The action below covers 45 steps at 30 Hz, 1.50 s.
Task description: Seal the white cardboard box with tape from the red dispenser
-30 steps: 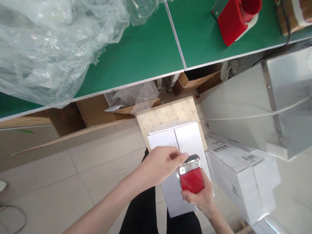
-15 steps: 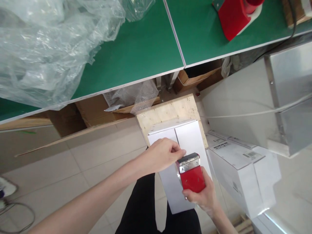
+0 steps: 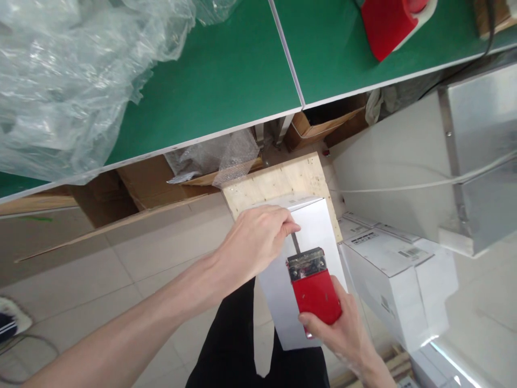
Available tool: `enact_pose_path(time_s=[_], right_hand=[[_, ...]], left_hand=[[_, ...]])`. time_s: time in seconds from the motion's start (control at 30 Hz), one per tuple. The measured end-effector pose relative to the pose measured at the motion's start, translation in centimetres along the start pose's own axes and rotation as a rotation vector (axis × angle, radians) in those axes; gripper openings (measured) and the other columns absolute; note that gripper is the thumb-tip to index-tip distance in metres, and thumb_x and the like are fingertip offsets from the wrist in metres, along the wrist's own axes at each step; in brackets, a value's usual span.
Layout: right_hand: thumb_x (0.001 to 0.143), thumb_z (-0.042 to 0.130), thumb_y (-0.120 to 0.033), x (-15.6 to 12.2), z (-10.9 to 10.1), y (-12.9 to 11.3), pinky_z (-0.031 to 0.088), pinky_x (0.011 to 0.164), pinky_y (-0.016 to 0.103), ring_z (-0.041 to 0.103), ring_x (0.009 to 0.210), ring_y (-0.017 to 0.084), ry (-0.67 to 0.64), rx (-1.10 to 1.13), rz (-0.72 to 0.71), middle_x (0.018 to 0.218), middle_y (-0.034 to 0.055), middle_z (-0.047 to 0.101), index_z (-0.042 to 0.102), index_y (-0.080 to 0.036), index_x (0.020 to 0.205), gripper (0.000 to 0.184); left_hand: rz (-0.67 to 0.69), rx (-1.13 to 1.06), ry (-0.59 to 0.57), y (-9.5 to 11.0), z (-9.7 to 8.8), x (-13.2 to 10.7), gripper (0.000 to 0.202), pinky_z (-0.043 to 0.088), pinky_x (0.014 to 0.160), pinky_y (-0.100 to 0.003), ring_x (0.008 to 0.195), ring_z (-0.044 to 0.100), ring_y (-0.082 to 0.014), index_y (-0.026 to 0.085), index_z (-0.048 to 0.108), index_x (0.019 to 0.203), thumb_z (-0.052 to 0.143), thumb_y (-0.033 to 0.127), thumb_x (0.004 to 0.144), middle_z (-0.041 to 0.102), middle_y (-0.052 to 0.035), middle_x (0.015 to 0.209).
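Red, metal-edged tape dispenser point(image 3: 315, 296): right hand point(image 3: 345, 326) wraps it; left hand point(image 3: 258, 234) pinched, contents unclear.

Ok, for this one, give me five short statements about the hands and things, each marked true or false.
1. The right hand holds the red dispenser. True.
2. The left hand grips the dispenser too. False: its fingertips are pinched together, apart from it.
3. Plastic lies on the green table. True.
4. The white box under the dispenser stands on the table. False: it is off the table, between it and the person's legs.
5. Another red tool is on the table. True.
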State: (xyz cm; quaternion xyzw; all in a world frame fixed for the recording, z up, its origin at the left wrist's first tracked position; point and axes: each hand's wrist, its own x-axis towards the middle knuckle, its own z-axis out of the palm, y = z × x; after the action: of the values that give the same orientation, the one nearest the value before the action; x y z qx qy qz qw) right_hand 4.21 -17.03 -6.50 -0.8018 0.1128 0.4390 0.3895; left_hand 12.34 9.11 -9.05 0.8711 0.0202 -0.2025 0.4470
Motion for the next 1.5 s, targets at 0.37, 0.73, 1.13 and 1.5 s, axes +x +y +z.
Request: enact_pose_path(time_s=[0.37,0.73,1.13,1.5], right_hand=[[0.075,0.078,-0.053,4.4,1.5,-3.4,0.054,0.055,0.031,0.065,0.062,0.02,0.065,-0.044,0.094,0.074,0.0014,0.071,0.067,-0.021,0.1,0.041],[0.078,0.076,-0.057,5.9,2.0,-7.7,0.053,0.06,0.031,0.067,0.068,0.02,0.095,-0.15,0.171,0.078,0.0009,0.074,0.068,-0.023,0.093,0.038],[0.077,0.074,-0.064,7.1,2.6,-9.1,0.053,0.059,0.031,0.069,0.068,0.021,0.133,-0.249,0.268,0.078,-0.0008,0.075,0.067,-0.025,0.092,0.043],[0.078,0.069,-0.065,8.2,3.1,-11.0,0.05,0.061,0.031,0.067,0.067,0.02,0.137,-0.329,0.318,0.074,-0.0013,0.074,0.065,-0.024,0.088,0.043]], left_hand=[[0.053,0.237,0.381,-5.9,-1.2,5.9,0.024,0.044,0.082,-0.035,0.093,0.061,-0.0219,0.019,0.061,0.091,0.05,0.036,0.103,0.068,-0.0048,0.093],[-0.103,-0.03,0.216,-10.3,0.5,8.9,0.024,0.035,0.065,-0.033,0.076,0.059,-0.0191,0.021,0.056,0.086,0.055,0.041,0.099,0.066,-0.0023,0.086],[-0.04,-0.041,0.313,-12.0,2.1,10.0,0.021,0.041,0.073,-0.034,0.091,0.061,-0.0209,0.021,0.052,0.089,0.055,0.039,0.1,0.065,-0.0031,0.095],[-0.266,-0.213,-0.032,-16.8,6.5,12.0,0.033,0.043,0.07,-0.034,0.086,0.066,-0.0247,0.023,0.059,0.09,0.051,0.054,0.098,0.072,-0.0066,0.094]])
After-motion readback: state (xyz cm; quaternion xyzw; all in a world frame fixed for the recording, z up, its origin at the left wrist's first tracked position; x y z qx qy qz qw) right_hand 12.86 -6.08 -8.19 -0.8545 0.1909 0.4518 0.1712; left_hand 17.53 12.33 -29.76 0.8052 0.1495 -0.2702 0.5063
